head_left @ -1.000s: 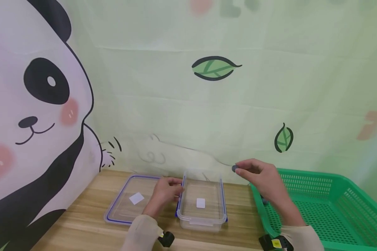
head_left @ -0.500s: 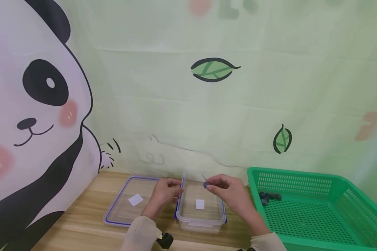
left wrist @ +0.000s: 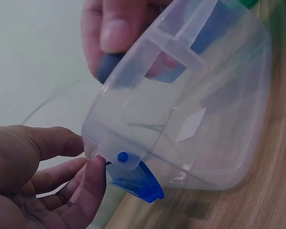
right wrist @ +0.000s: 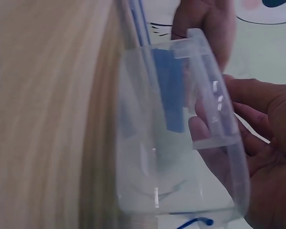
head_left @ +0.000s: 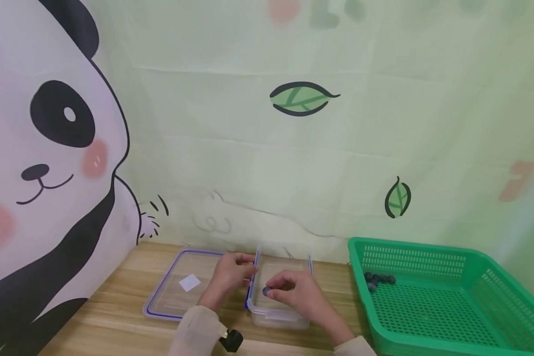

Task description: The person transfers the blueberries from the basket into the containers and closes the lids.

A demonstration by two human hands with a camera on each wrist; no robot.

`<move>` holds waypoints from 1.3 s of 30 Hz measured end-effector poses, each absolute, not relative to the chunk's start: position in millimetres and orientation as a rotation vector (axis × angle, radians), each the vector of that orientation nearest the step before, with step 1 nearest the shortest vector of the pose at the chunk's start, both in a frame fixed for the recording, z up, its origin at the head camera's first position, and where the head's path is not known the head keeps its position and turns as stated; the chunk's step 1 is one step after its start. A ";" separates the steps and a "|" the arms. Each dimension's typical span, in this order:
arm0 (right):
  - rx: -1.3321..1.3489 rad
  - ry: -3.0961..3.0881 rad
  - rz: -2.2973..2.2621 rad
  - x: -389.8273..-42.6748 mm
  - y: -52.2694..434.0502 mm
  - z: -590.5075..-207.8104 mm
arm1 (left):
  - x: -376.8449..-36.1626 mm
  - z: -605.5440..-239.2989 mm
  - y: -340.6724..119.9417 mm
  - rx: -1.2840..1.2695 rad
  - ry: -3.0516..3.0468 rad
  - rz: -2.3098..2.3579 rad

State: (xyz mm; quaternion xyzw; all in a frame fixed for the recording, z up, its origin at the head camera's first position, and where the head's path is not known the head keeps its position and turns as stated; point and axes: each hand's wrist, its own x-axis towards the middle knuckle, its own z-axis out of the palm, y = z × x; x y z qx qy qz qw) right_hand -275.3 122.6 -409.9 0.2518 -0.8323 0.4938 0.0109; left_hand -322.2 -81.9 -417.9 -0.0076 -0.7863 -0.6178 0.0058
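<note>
So the right hand (head_left: 299,295) has swung over from the green basket (head_left: 431,316) w/ one little dark berry (head_left: 266,291), blueberry-looking, and is now down inside the clear container (head_left: 279,316). A sec ago it was up in the air by the basket's left rim, half a sec ago over the box's far edge, now it's low in the box near its left wall. Berry's pinched between thumb and fingertips, not let go yet afaict. So basically the drop-off is about to happen, berry's as good as in.

Left hand (head_left: 230,277) hasn't budged: it's clamped on the left wall of the box, thumb and fingers (left wrist: 92,183) pinching right by the blue latch (left wrist: 135,179), keeping it steady.

The berry itself: small, round, matte blue-grey. In the left-wrist cam it shows as a dark blob (left wrist: 107,69) behind the plastic, blurry tho, so can't say if it's touching the floor of the box. Box looks otherwise empty apart from a white sticker.

The lid (head_left: 178,289) lies flat on the desk just left of the box, toward the back edge. Few more berries (head_left: 378,280) sit in the basket's far-left corner.
</note>
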 end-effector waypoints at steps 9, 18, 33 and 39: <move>0.766 -2.632 1.498 -273.9 119.2 -414.5 | -323.1 -416.4 -79.9 -0.049 -2.452 -1.924; 0.736 -2.635 1.475 -272.9 120.6 -414.6 | -322.7 -417.3 -80.6 -0.052 -2.447 -1.955; 0.573 -2.454 1.513 -254.3 150.1 -352.6 | -324.2 -420.7 -80.6 -0.033 -2.424 -1.999; 0.478 -2.402 1.430 -242.3 177.2 -326.1 | -323.1 -419.7 -81.6 -0.011 -2.434 -1.997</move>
